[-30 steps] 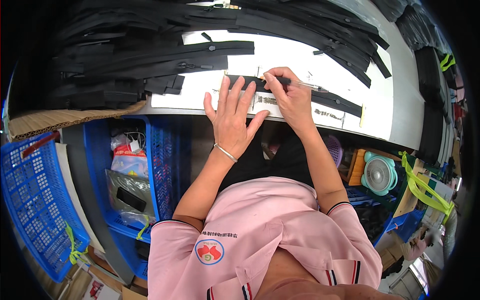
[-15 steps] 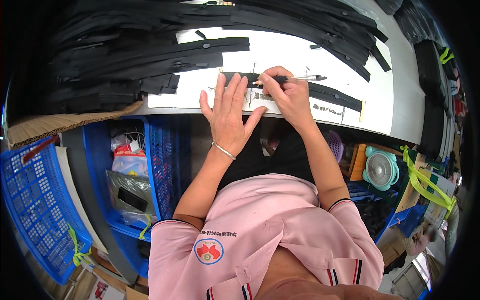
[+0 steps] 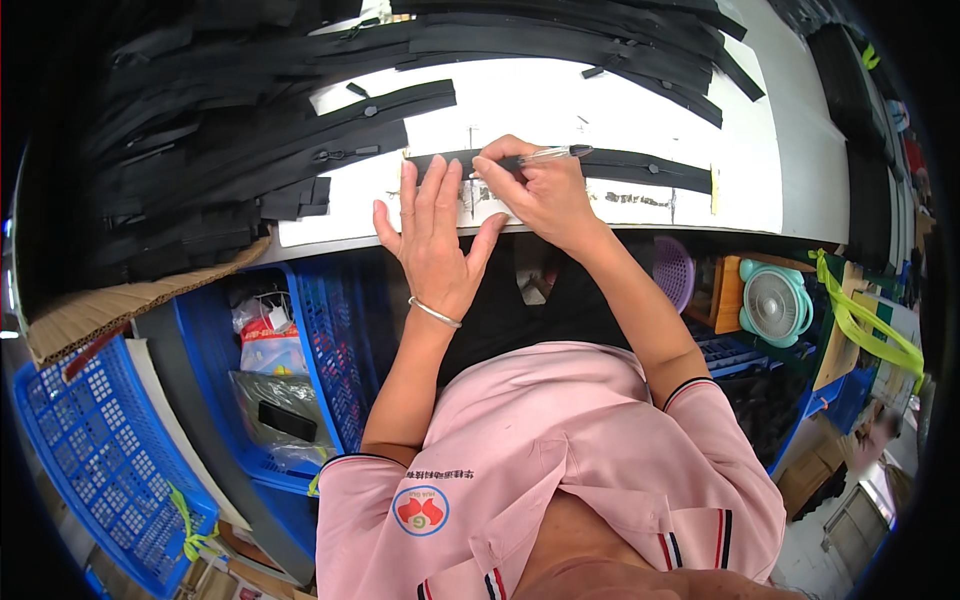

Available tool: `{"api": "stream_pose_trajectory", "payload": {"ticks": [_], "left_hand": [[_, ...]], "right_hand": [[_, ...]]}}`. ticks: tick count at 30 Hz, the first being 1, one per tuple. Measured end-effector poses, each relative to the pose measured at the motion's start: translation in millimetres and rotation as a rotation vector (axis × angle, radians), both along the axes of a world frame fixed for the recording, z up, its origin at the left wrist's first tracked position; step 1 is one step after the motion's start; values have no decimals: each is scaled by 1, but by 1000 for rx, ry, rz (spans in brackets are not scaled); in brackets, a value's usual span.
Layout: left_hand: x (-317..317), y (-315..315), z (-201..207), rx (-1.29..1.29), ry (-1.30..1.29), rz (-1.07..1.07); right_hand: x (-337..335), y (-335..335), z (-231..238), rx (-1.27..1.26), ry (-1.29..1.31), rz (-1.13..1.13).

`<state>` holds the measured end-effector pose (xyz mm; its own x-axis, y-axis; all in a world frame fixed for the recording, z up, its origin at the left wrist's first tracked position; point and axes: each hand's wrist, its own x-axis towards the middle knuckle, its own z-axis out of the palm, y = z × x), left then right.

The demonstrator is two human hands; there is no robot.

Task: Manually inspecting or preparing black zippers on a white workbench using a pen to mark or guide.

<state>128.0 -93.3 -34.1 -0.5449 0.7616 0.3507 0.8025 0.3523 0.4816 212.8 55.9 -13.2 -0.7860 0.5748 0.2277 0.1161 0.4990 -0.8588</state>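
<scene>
A black zipper strip [image 3: 625,165] lies lengthwise along the near part of a brightly lit white sheet [image 3: 745,170]. My left hand [image 3: 437,240] rests flat with its fingers spread, the fingertips pressing on the strip's left portion. In a writing grip, my right hand [image 3: 543,195] pinches a pen [image 3: 556,154] with a clear barrel and a dark end. The pen's tip meets the strip, or comes very near it, just right of my left fingers. Dark smudged marks [image 3: 635,199] show on the sheet below the strip.
Many black zipper strips [image 3: 180,170] are heaped at the left, with more [image 3: 560,40] across the back. Cardboard [image 3: 140,300] covers the table's left edge. Blue baskets [image 3: 110,450] stand below left, one holding a phone [image 3: 287,421]. A turquoise fan [image 3: 776,305] sits below right.
The whole view has shifted a little, so the table and hands appear farther left. My right hand with the pen has moved slightly left along the strip, nearer my left fingers.
</scene>
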Motion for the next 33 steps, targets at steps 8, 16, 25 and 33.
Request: {"api": "stream_pose_trajectory", "payload": {"ticks": [8,16,25,33], "left_hand": [[0,-1,4,-63,-28,-2],[0,-2,4,-65,-11,-11],[-1,-3,5,-73,-41,-13],[17,18,20,14,-31,58]], "right_hand": [[9,6,8,-222,87,-11],[65,45,16,-176,15,-411],[70,48,1,-69,79,-368],[74,47,4,-15,-125,-328]]}}
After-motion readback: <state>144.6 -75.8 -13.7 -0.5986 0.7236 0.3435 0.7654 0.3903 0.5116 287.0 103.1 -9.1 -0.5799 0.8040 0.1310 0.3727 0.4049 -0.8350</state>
